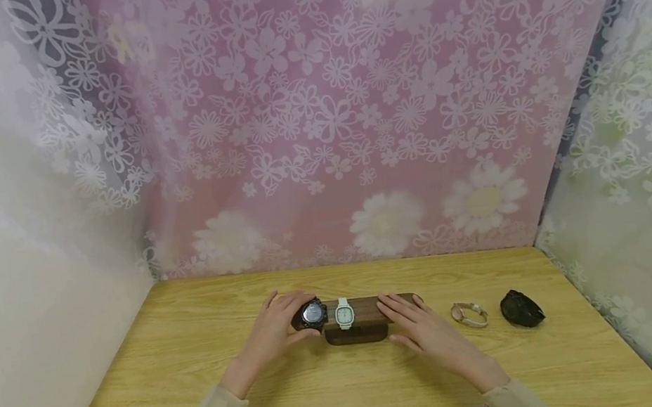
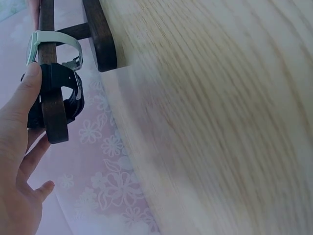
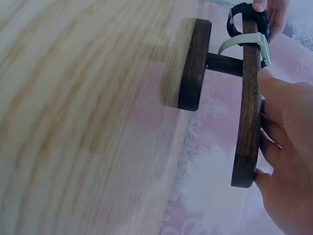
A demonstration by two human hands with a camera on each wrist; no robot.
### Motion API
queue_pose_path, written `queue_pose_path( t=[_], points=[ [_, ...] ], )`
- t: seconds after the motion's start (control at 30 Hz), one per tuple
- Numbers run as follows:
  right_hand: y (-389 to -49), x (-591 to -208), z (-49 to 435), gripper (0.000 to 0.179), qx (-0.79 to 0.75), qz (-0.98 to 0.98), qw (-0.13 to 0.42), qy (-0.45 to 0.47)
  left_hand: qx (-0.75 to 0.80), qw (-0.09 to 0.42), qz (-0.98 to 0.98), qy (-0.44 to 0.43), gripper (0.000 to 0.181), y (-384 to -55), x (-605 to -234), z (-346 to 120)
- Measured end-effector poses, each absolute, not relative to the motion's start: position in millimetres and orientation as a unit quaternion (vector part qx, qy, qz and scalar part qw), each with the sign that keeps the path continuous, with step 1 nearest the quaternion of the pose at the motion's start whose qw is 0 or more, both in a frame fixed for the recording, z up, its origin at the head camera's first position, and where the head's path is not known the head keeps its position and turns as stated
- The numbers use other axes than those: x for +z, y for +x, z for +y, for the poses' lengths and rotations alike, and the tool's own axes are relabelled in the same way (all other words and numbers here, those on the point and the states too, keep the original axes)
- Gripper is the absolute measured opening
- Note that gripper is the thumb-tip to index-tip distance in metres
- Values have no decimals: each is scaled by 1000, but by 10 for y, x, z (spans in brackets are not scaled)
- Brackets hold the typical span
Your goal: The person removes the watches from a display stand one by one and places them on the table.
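A dark wooden watch stand [image 1: 367, 311] with a crossbar over a short base stands on the table. A black watch [image 1: 313, 313] is looped round the crossbar's left end. My left hand [image 1: 278, 326] grips this watch, thumb on the near side and fingers on the far side. Beside it, a pale mint watch [image 1: 344, 314] hangs on the bar, its square dial facing up. My right hand [image 1: 426, 330] rests on the bar's right part with its fingers laid out over the wood. In the right wrist view the right thumb [image 3: 270, 85] lies close to the mint watch.
Right of the stand, a watch with a light strap [image 1: 469, 314] lies on the table [image 1: 357, 398]. A crumpled-looking black item [image 1: 521, 309] is farther right. A pink flowered curtain [image 1: 320, 126] hangs behind, with pale sheets at both sides.
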State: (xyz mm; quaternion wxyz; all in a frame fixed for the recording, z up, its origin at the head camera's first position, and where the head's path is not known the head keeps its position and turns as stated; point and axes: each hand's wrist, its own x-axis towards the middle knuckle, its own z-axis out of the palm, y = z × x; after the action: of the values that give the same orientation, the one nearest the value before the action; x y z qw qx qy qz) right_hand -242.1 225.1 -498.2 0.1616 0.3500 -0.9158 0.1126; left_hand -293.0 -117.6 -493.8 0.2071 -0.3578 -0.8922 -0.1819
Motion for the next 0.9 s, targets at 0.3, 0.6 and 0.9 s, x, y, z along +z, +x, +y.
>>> queue_pose_path(
  t=[0.3,0.6,0.9],
  points=[
    [-2417,-4966,2241,67,113,-913,166,354,-152,223,-895,-355,69,-2886,-4857,-1305],
    [-2419,-4965,2236,67,110,-912,168,357,-125,236,-898,-349,69,-2813,-4769,-1505],
    [-2413,-4970,2237,67,118,-911,173,356,-111,230,-911,-325,72,-2754,-4719,-1739]
  ],
)
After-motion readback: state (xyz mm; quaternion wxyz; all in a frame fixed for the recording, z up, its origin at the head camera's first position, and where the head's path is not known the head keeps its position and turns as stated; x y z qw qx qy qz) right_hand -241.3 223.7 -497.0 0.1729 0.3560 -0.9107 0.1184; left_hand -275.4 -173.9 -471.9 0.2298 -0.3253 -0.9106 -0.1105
